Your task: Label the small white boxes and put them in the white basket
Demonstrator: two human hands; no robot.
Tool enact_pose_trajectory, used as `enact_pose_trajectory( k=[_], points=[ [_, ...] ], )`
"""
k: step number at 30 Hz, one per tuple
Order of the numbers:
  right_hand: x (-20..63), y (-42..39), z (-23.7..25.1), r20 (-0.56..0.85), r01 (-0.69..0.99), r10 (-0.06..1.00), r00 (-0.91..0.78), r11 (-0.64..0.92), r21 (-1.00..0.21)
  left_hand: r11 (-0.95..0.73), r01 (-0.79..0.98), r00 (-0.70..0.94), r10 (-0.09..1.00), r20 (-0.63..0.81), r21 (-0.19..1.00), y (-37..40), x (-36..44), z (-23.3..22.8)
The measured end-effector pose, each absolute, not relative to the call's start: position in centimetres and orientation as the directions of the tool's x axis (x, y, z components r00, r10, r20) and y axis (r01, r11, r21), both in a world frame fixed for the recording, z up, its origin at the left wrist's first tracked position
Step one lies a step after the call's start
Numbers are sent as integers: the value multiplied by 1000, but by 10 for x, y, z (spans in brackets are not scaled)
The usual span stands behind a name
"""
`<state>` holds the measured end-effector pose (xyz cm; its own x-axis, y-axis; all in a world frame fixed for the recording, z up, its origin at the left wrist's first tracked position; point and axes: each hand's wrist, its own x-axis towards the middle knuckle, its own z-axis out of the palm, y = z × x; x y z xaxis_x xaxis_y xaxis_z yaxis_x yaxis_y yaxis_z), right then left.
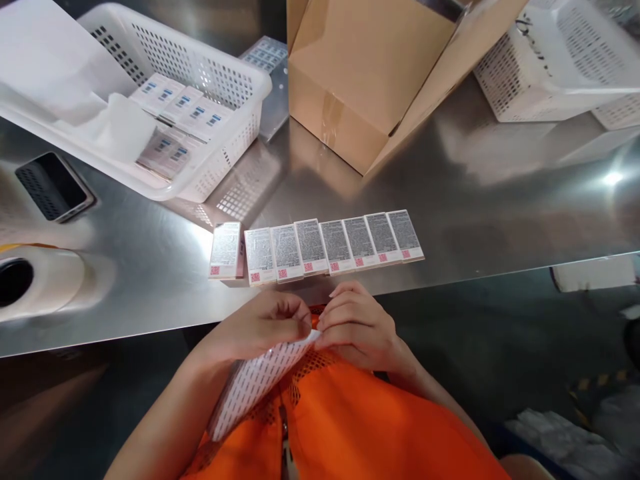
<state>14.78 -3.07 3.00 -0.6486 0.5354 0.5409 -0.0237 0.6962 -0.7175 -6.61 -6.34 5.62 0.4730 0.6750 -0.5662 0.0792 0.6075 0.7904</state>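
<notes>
A white sheet (257, 383) printed with rows of small marks, like a sheet of labels, slants down against the orange vest. My left hand (270, 323) is closed on its upper end, thumb and fingers pinched together. My right hand (357, 327) has its fingers curled at the sheet's top corner, with its thumb hidden; the fingertips of both hands nearly meet there. Just beyond them, a row of small boxes (336, 245) lies side by side near the table edge, grey print and pink square codes facing up. One similar box (226, 249) lies slightly apart at the left end.
On the steel table (480, 227) stand a white basket (225, 77) holding small boxes and paper, an open cardboard carton (345, 100), and more white baskets (560, 60) at the right. A phone (54, 185) and a roll of clear film (55, 280) are at the left.
</notes>
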Motion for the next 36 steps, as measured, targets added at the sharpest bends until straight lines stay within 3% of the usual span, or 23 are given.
enact_pose_trajectory(
  k=[8,14,16,21,26,29,33,36],
  points=[
    [141,-34,24,509,-178,630,-586,513,-840,623,45,488,669,-561,781,-64,-64,55],
    [144,-40,26,220,-145,751,-623,165,-976,598,65,468,689,-554,799,-63,-62,55],
    [146,-40,28,151,-93,784,-602,119,-989,607,57,464,687,-559,793,-62,-62,55],
    [151,-36,33,177,68,800,-574,262,-963,621,26,454,691,-563,783,-62,-61,53],
    [153,-36,42,326,179,662,-675,575,-798,604,61,450,694,-562,794,-64,-63,49],
    [152,-38,47,354,231,624,-697,662,-713,592,65,441,705,-555,803,-63,-64,48],
    [152,-42,51,312,258,663,-681,615,-745,590,57,446,707,-549,806,-62,-63,48],
    [151,-45,49,195,273,760,-621,442,-854,603,60,450,695,-561,795,-62,-61,49]
  ],
)
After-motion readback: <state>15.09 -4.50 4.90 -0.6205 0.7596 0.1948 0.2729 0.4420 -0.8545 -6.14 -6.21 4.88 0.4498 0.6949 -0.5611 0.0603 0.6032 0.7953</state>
